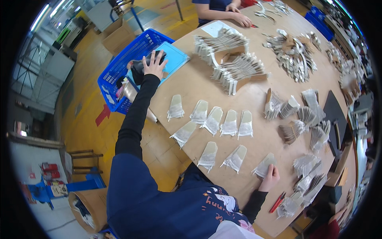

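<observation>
My left hand (154,67) reaches out to the far left with fingers spread, over a black plastic-looking bundle (138,71); whether it touches the bundle I cannot tell. Beside it lies a light-blue flat sheet or folder (175,59), overlapping a blue plastic basket (106,73). At the near right, my right hand (270,178) pinches the edge of a pale tapered piece (264,165) with a frayed white lower end. Several similar pale pieces (214,119) lie in loose rows on the brown table (167,81) between my hands.
Stacked bundles of pale strips (240,67) stand at the far middle. More bundles (296,115) and red-handled pliers or snips (277,202) lie to the right. Across the table are another person's hands (240,18). A cardboard box (118,36) stands behind the basket.
</observation>
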Tool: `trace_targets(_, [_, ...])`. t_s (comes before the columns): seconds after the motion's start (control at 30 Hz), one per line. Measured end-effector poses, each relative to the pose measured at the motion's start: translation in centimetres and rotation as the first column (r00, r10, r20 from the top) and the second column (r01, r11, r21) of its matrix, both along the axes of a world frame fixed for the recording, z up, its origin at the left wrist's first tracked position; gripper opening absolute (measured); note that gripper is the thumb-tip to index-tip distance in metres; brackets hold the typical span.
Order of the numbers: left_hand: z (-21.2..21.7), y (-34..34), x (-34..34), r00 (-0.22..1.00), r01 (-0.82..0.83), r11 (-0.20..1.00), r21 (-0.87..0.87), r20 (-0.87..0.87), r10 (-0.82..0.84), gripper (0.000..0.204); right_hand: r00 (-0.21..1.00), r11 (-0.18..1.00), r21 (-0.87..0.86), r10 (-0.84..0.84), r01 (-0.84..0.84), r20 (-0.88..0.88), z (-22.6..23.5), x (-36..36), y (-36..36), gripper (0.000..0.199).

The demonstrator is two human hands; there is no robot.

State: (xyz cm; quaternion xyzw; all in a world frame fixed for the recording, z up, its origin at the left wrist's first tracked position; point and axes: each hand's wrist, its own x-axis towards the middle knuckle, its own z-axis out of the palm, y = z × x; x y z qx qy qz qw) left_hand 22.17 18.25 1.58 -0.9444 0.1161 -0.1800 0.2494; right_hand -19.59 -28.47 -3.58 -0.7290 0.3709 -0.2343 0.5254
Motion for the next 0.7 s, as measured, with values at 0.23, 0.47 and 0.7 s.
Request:
trace_targets(0.23, [-4.8,1.2,5.9,0.977,-0.092,0.903,-0.421,0.135,0.162,0.04,0.993,0.996,-0.088,-0.012,0.001,-0.121,0.7,0.0,-0.2,0.028])
trace_targets(0.47, [-6.9,5.1,8.2,0.981,-0.061,0.968,-0.244,0.166,0.103,0.019,0.998,0.996,-0.073,-0.059,0.056,-0.036,0.9,-0.1,0.2,0.022])
trace_targets(0.7, [-4.1,8.7,11.5,0.93,0.196,0.571,-0.797,-0.033,-0.366,0.039,0.998,0.996,-0.079,-0.04,0.036,-0.055,1.1,-0.3,-0.1,0.024])
